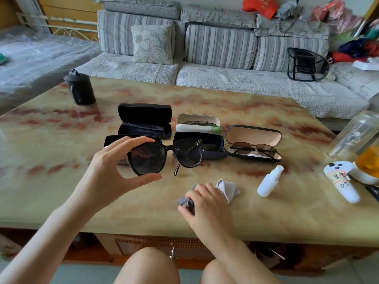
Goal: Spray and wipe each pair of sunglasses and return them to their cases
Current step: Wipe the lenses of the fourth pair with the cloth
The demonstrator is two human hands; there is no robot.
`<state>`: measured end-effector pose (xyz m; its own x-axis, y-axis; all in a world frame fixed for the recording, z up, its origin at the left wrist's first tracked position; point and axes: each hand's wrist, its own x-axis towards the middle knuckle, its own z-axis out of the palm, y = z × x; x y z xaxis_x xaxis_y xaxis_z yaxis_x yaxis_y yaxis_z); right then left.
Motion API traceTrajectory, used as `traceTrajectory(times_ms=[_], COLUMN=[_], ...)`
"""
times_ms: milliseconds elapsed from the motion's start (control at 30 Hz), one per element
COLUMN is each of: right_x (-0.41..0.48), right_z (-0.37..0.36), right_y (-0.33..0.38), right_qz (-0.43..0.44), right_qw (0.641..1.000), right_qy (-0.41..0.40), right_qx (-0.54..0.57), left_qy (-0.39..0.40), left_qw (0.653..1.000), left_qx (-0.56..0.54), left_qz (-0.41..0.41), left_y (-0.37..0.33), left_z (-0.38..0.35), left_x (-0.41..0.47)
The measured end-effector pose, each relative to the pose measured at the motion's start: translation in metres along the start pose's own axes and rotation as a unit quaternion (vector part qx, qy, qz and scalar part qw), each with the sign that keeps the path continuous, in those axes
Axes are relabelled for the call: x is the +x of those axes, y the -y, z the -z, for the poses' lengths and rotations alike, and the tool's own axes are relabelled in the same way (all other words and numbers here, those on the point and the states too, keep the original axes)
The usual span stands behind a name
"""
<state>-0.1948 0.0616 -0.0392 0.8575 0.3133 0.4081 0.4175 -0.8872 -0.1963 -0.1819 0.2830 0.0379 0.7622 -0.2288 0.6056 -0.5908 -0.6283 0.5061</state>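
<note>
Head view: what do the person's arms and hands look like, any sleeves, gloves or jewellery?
Both arms are bare as far as the frame shows, no sleeves. The left hand and right hand wear no gloves; no watch or bracelet shows at either wrist.

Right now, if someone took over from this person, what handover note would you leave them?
Left hand pinches the black sunglasses by one lens, above the table.
Right hand grips the grey cloth on the table.
Spray bottle lies on its side, right of the cloth.
Metal-framed glasses sit in their open case; cleaned or not, cannot tell.
Left to do: wipe the black pair, whose lenses look streaked, then return it to the empty black case.
</note>
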Motion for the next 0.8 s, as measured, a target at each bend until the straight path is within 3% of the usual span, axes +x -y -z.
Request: traceTrajectory(times_ms=[67, 133, 200, 300, 467, 500, 633, 733, 800], right_x=[-0.001, 0.000, 0.006, 0.019, 0.035, 0.037, 0.031, 0.026, 0.024], right_z=[-0.001, 0.011, 0.029, 0.051, 0.070, 0.071, 0.058, 0.050, 0.046], right_y=[-0.006, -0.017, -0.030, -0.051, -0.067, -0.068, -0.069, -0.069, -0.070], right_qz=[-0.026, -0.096, -0.171, -0.246, -0.299, -0.292, -0.274, -0.303, -0.312], right_qw=[0.999, 0.982, 0.939, 0.865, 0.748, 0.745, 0.801, 0.789, 0.808], right_qy=[-0.010, 0.010, 0.050, 0.025, 0.015, 0.030, 0.076, 0.057, 0.061], right_qx=[0.044, 0.164, 0.294, 0.437, 0.592, 0.599, 0.527, 0.531, 0.495], left_qy=[0.001, 0.002, 0.007, 0.021, 0.034, 0.036, 0.038, 0.041, 0.043], left_qw=[1.000, 1.000, 1.000, 1.000, 0.999, 0.999, 0.999, 0.999, 0.999], left_qx=[0.002, 0.007, 0.006, -0.001, -0.003, -0.003, -0.004, -0.003, -0.001], left_qz=[0.001, 0.005, 0.005, 0.001, -0.001, -0.001, -0.006, -0.008, -0.009], left_y=[0.001, 0.002, 0.003, 0.002, 0.001, 0.001, 0.001, 0.001, 0.002], left_z=[0.000, 0.001, 0.001, 0.001, 0.003, 0.003, 0.003, 0.003, 0.003], left_x=[-0.001, -0.001, -0.002, -0.003, -0.003, -0.003, -0.004, -0.004, -0.004])
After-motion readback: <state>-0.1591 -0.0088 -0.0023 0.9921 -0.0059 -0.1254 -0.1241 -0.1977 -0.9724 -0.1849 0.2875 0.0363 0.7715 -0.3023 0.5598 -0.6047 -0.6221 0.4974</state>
